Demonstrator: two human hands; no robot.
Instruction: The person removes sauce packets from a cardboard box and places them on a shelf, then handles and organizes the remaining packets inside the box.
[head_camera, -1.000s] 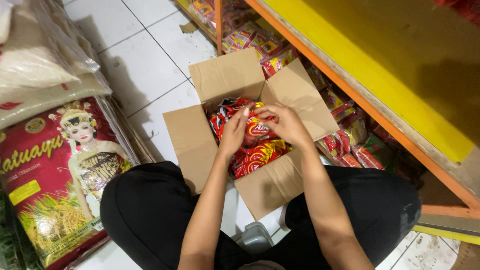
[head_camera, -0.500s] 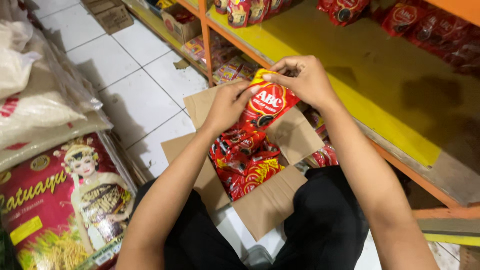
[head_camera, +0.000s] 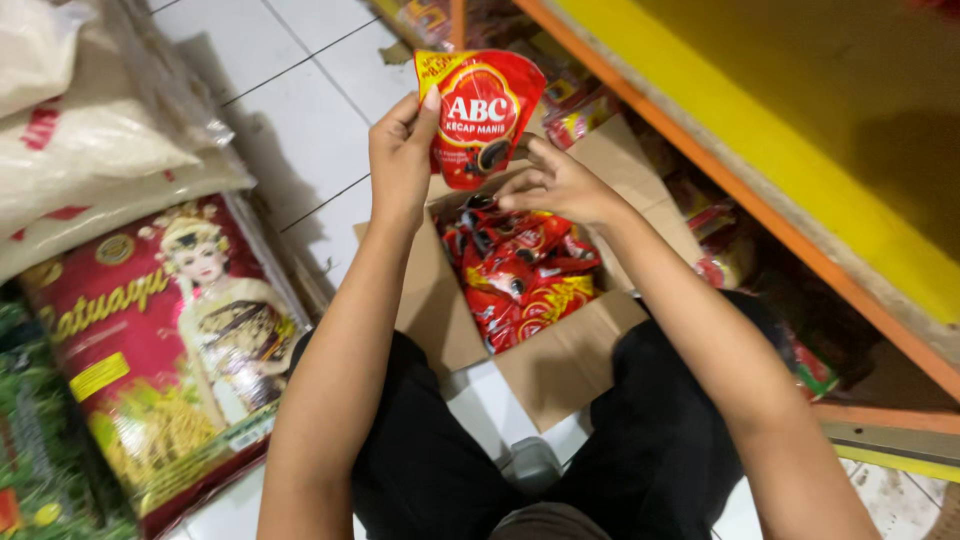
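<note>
The person crouches over an open cardboard box (head_camera: 560, 370) on the white tiled floor (head_camera: 290, 120), knees in black trousers either side of it. The box is packed with red sauce pouches (head_camera: 520, 275), lying jumbled just below the hands. Above them, the left hand (head_camera: 402, 155) holds one red pouch (head_camera: 482, 115) up by its left edge, thumb in front and fingers curled behind, so the pouch stands upright with its long axis running up and down and its printed face toward the person. The right hand (head_camera: 555, 185) sits just beneath and to the right of it, fingers loosely spread and half open, fingertips near the pouch's lower corner; whether they touch it I cannot tell. So the left hand is the one carrying it. Farther off, the yellow shelf (head_camera: 800, 150) with its orange edge runs along the right. Half a second ago both hands pinched the pouch; now the right has dropped away.
</note>
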